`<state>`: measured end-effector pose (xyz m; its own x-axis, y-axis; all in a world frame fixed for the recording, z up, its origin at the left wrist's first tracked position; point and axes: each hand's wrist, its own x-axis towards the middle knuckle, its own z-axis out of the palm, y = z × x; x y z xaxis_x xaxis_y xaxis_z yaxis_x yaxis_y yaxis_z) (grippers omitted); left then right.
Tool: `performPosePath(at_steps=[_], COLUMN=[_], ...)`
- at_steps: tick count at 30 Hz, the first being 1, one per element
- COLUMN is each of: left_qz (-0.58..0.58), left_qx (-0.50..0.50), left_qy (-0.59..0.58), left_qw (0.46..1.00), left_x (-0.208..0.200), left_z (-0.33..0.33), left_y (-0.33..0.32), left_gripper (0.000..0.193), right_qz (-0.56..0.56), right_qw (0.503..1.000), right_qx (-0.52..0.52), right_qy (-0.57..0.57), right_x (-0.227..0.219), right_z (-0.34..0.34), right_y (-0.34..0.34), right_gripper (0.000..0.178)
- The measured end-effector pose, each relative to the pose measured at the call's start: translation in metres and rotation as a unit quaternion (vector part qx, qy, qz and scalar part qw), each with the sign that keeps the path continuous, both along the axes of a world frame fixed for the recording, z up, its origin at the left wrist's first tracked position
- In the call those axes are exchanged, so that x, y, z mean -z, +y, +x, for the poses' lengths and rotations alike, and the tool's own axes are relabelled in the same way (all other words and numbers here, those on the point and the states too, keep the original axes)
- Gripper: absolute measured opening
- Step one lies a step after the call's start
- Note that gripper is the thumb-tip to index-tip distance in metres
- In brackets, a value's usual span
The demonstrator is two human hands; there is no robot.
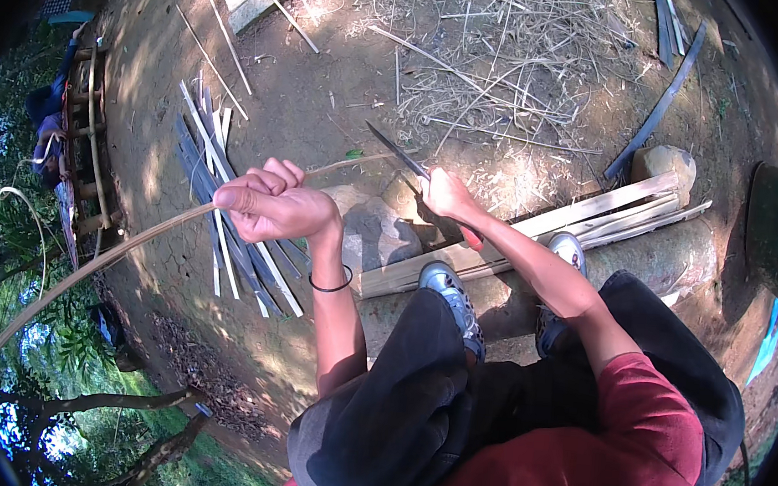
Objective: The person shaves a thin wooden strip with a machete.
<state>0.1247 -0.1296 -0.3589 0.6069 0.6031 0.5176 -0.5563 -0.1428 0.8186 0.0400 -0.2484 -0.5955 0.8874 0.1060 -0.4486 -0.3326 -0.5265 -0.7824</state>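
My left hand [280, 205] is closed around a long, thin strip of bamboo or wood [114, 253]. The strip bows down toward the lower left, and its other end runs from my fist to the knife. In my right hand [445, 195] is a knife [402, 153], gripped by its handle, whose red-orange end [471, 238] shows below my wrist. The dark blade points up and left, and the strip meets it just ahead of my fingers. Whether the edge is cutting into the strip cannot be made out.
Several flat strips [216, 175] lie piled at the left. Split slats [625, 209] rest along a log [671, 256] by my shoes, near stones [367, 228]. Curly shavings [522, 62] cover the ground ahead. A person [51, 120] is near a bamboo frame [96, 129] at far left.
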Motion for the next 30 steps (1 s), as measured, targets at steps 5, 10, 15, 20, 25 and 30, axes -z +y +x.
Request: performPosePath(at_steps=[5,10,15,20,25,30], left_qz=[0.02,0.09,0.164,0.154,0.16,0.185], left_qx=[-0.011,-0.04,-0.071,-0.025,-0.149,-0.207], left_qy=[-0.008,0.01,0.03,0.062,0.03,0.067], left_qw=[1.0,0.995,0.983,0.986,0.975,0.958], left_x=[-0.042,-0.122,-0.219,-0.251,-0.232,-0.223], left_z=[-0.008,-0.028,-0.052,-0.067,-0.084,-0.097], left_y=[0.033,0.082,0.12,0.151,0.138,0.139], left_gripper=[0.052,0.052,0.047,0.046,0.046,0.049], right_qz=[0.033,0.038,0.076,0.082,0.067,0.02], right_qw=[0.999,0.997,0.985,0.981,0.973,0.973], right_qx=[0.01,-0.057,-0.138,-0.164,-0.216,-0.214], right_qy=[-0.029,-0.038,-0.063,-0.067,-0.037,-0.08], right_x=[-0.037,-0.104,-0.177,-0.209,-0.182,-0.165], right_z=[0.01,0.004,-0.007,-0.05,-0.067,-0.075], right_y=[0.015,0.05,0.093,0.116,0.127,0.123], right_gripper=[0.029,0.029,0.03,0.029,0.029,0.031])
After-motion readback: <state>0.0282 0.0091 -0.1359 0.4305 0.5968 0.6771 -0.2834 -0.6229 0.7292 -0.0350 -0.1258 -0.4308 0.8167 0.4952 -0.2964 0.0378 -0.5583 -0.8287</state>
